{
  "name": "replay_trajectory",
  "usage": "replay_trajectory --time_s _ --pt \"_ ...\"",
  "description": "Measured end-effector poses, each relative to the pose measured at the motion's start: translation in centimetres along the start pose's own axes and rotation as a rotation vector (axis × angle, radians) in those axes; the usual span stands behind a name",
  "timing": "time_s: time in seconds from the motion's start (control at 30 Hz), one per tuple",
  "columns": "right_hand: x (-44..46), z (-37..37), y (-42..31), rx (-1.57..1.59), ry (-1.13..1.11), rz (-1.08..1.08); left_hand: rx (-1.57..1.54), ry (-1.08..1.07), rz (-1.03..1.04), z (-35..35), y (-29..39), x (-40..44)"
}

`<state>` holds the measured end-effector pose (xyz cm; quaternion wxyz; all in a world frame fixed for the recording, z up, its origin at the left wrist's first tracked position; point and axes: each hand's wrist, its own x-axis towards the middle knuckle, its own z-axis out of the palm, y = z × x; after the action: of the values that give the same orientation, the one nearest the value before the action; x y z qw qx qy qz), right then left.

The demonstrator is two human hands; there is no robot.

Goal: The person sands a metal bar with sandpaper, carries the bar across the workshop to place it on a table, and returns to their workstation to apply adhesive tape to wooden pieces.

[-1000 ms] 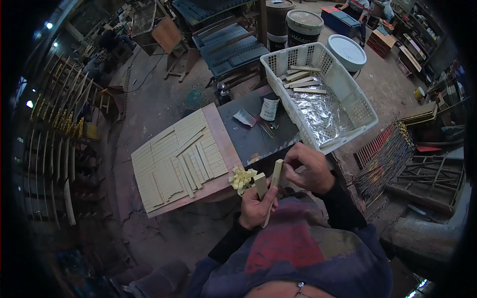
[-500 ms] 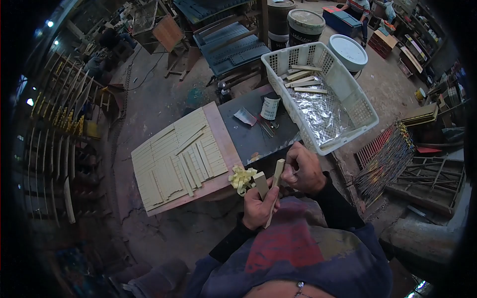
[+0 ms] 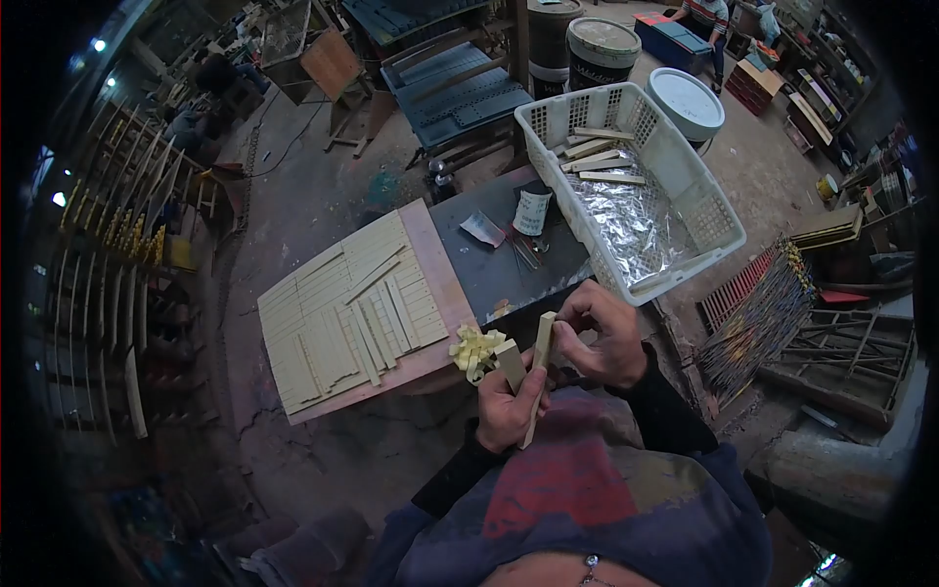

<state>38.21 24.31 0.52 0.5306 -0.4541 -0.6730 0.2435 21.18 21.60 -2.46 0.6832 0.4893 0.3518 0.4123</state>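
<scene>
My left hand [image 3: 507, 411] is wrapped round a long pale wooden strip [image 3: 537, 377] and a shorter pale block [image 3: 510, 362], both angled upward. Beside the strip's upper end is my right hand [image 3: 603, 336], its fingers curled together; whatever they pinch is too small to make out. A bunch of pale yellow curled pieces [image 3: 474, 350] shows just beyond my left hand. Further left, many thin pale strips [image 3: 342, 311] lie in rows on a pinkish board [image 3: 430, 264], with several loose ones on top.
A white perforated crate [image 3: 725, 231] holds several wooden pieces and shiny film. A dark surface [image 3: 479, 279] bears a paper-wrapped can [image 3: 531, 210]. Buckets [image 3: 599, 54] stand behind. Racks [image 3: 103, 293] stand at left, bundled rods [image 3: 748, 318] at right. Two people are in the background.
My right hand has shifted slightly, its fingers now closer to the top of the strip than half a second ago. My left hand keeps its hold, slightly right of where it was a second ago.
</scene>
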Motion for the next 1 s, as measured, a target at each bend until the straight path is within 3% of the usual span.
replay_trajectory --time_s 0.33,0.6,0.73,0.8,1.0 --pt "0.3 0.3 0.5 -0.077 -0.045 -0.131 0.088 -0.012 0.063 -0.1 -0.2 -0.1" --pt "-0.3 0.9 1.4 -0.163 0.014 -0.266 -0.081 -0.024 -0.034 -0.1 -0.1 -0.3" --pt "-0.7 0.7 1.1 -0.150 0.022 -0.280 -0.094 -0.062 -0.055 -0.6 -0.2 -0.3" --pt "-0.7 0.8 0.4 -0.128 0.147 -0.265 -0.147 -0.015 0.002 -0.7 -0.2 0.0" --pt "0.1 0.8 -0.3 -0.106 0.066 -0.166 -0.162 -0.013 -0.017 -0.5 -0.4 -0.3"
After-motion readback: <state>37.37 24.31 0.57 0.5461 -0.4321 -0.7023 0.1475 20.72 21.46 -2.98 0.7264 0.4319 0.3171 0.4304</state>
